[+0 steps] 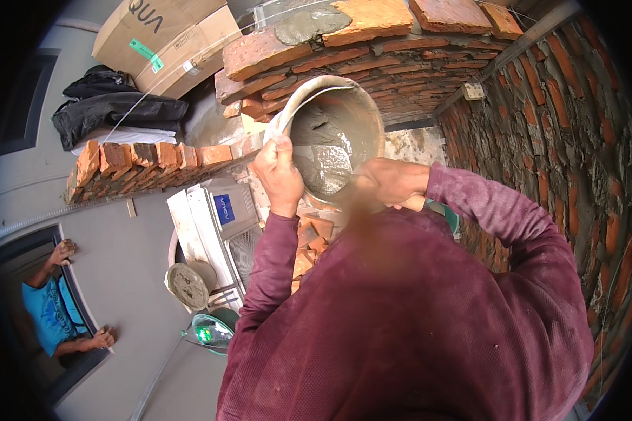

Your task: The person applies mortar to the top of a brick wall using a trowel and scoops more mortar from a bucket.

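Observation:
My left hand (279,175) is closed on the left rim of a bucket (365,105) that holds wet grey mortar (312,119). My right hand (393,181) is closed around the pale handle of a trowel (321,160) at the bucket's lower right; the trowel's mortar-smeared blade lies inside the bucket. A brownish blur partly covers the area just below the right hand.
Brick walls stand ahead (372,21), to the left (147,154) and right (555,140). Cardboard boxes (175,49), dark cloth (119,119), loose bricks (309,235), a white appliance (203,217) and a small mortar bucket (189,284) are nearby. A person (49,302) leans at a window, lower left.

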`<state>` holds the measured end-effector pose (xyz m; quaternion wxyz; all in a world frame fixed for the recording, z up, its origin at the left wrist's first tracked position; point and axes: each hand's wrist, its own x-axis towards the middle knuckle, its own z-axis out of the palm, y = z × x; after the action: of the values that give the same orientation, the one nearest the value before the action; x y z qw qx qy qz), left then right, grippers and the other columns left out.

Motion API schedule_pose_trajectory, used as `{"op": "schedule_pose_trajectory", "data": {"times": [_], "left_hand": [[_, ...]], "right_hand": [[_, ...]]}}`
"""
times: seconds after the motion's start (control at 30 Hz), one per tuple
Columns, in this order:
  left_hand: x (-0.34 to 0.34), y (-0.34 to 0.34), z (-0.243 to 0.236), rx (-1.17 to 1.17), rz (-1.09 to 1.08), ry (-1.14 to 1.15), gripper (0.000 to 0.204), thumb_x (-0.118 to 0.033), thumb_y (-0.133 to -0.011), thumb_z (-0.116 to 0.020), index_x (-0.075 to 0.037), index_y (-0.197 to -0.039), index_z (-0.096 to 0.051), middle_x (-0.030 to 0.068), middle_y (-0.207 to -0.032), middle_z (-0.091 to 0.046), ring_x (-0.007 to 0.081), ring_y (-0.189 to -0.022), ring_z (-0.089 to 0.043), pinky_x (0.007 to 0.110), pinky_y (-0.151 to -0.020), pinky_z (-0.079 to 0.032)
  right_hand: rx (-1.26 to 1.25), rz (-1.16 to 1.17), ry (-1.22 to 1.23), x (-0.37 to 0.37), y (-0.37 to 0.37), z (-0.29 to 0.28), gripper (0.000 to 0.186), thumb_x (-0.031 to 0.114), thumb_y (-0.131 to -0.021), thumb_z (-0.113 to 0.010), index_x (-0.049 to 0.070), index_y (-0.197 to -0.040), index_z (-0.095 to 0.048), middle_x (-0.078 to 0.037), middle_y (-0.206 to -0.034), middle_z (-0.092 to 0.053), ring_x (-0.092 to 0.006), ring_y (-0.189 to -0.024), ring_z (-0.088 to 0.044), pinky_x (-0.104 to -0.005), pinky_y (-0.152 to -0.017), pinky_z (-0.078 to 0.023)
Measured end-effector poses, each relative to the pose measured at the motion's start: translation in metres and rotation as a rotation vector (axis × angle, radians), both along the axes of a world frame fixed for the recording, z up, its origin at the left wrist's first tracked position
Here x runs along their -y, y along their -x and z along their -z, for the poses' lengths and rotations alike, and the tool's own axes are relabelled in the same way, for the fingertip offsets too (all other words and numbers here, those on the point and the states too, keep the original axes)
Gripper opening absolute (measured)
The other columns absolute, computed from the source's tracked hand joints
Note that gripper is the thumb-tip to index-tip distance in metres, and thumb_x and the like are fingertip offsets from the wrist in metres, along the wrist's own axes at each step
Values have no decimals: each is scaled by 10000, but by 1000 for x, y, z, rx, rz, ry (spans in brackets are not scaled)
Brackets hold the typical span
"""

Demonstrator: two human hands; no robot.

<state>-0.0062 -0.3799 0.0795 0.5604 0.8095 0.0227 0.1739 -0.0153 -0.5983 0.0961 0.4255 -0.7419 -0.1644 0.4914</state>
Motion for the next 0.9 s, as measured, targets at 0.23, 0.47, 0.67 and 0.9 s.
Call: {"op": "schedule_pose_trajectory", "data": {"times": [0.23, 0.47, 0.67, 0.9], "left_hand": [[-9, 2, 7, 4, -129, -38, 443, -304, -986, -448, 10, -673, -447, -10, -592, -295, 95, -581, -285, 311, -501, -234], [-2, 13, 36, -115, -215, 118, 448, -354, -1005, -408, -86, -648, -381, -73, -619, -305, 66, -593, -265, 277, -513, -210], [8, 29, 83, -98, -332, -112, 440, -316, -993, -414, -28, -661, -398, -16, -602, -326, 102, -589, -291, 312, -518, -243], [25, 47, 88, -258, -404, 37, 382, -225, -970, -444, 42, -698, -466, 18, -596, -388, 133, -588, -337, 327, -541, -299]], "right_hand": [[-421, 138, -228, 45, -10, 3, 198, 197, -848, -649, 29, -883, -550, 17, -609, -499, -57, -419, -461, -222, -375, -392], [-302, 147, -131, 132, -41, -30, 221, 170, -865, -659, 30, -1016, -579, 20, -618, -512, -51, -445, -484, -221, -393, -389], [5, 255, 24, 231, -119, -84, 251, 203, -868, -655, 18, -1008, -559, 16, -607, -532, -47, -406, -483, -187, -336, -408], [1270, 15, 637, 278, -184, -70, 245, 202, -850, -576, 45, -1014, -486, -157, -860, -570, -360, -707, -579, -437, -612, -483]]}}
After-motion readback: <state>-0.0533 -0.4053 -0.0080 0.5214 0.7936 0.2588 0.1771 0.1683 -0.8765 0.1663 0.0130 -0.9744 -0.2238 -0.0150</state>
